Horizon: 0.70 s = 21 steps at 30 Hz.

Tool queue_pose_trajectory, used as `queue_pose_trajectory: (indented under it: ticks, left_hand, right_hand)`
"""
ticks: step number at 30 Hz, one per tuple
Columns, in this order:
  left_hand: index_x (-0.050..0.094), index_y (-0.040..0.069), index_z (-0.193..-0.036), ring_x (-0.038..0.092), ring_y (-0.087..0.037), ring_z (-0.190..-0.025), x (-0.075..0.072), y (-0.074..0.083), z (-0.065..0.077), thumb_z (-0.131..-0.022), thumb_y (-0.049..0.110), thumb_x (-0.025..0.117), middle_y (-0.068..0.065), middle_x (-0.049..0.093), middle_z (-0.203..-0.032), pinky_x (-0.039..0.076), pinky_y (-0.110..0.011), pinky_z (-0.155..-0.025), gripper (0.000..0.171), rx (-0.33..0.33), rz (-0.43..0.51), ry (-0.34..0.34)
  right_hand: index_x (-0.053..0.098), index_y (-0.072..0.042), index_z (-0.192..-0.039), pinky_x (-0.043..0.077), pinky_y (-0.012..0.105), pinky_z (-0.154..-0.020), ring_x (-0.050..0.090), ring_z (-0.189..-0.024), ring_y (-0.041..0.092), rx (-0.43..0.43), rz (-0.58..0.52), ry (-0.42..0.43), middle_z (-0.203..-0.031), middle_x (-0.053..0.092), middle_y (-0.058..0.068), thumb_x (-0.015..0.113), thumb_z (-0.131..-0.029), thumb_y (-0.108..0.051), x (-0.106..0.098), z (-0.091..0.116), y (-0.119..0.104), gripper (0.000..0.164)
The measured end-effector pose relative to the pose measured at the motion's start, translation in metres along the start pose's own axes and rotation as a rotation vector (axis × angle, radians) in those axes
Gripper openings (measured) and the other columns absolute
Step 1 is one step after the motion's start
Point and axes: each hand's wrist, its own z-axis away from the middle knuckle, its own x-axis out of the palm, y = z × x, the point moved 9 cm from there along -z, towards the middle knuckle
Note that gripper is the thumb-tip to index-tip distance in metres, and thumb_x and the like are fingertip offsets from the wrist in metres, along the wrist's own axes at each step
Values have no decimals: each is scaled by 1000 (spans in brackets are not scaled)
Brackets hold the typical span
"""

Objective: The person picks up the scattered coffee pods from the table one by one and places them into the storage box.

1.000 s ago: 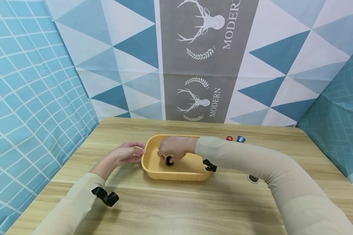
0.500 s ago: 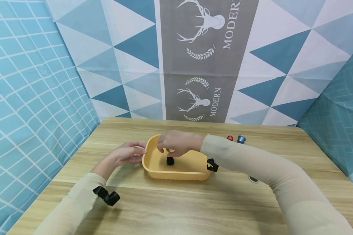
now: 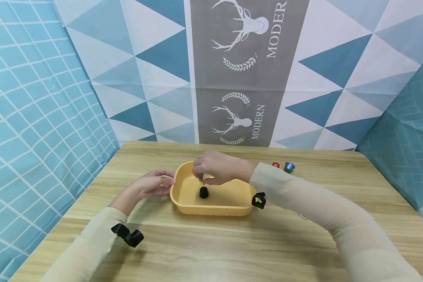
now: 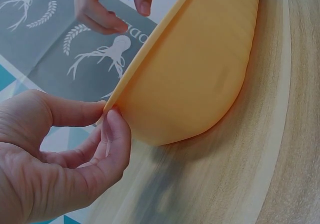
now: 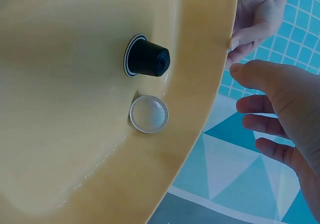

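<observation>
A yellow basin point(image 3: 215, 211) sits on the table, and my left hand point(image 3: 155, 183) pinches its left rim between thumb and fingers. Inside it a black coffee capsule point(image 5: 147, 58) stands on its wide rim. Close beside that, another capsule point(image 5: 149, 114) shows its pale round face in the right wrist view; in the head view it is partly hidden behind my fingers. Over the basin hovers my right hand point(image 3: 218, 168), thumb and fingers apart and holding nothing. The left wrist view shows the pinch on the basin wall point(image 4: 195, 69).
Behind my right forearm, a red capsule point(image 3: 275, 165) and a blue capsule point(image 3: 289, 167) lie on the wooden table point(image 3: 204, 250). A round silvery edge point(image 3: 303, 216) peeks out from under the right sleeve. Patterned cloth walls stand at the back and sides.
My right hand has let go of the black capsule, which stays standing in the basin, and has risen up and away from it. The left hand keeps its hold on the rim.
</observation>
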Motion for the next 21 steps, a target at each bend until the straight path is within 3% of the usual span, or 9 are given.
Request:
queue_pose_trajectory:
  ticks: [13, 21]
  left_hand:
    - [44, -4, -121, 61, -6, -81, 2, 1, 1, -93, 5, 56, 2, 60, -88, 55, -19, -73, 32, 0, -7, -14]
    - [45, -2, -120, 60, -6, -81, 1, 1, 2, -93, 6, 57, 2, 59, -88, 54, -19, -73, 30, -3, -1, -9]
  right_hand:
    - [65, -19, -96, 48, 33, -88, 58, -94, 16, 39, 40, 73, -96, 66, -5, 72, -81, -20, -10, 20, -4, 17]
    - [64, -17, -99, 49, 34, -88, 59, -95, 16, 63, 69, 120, -96, 65, -4, 74, -80, -22, -6, 35, 0, 22]
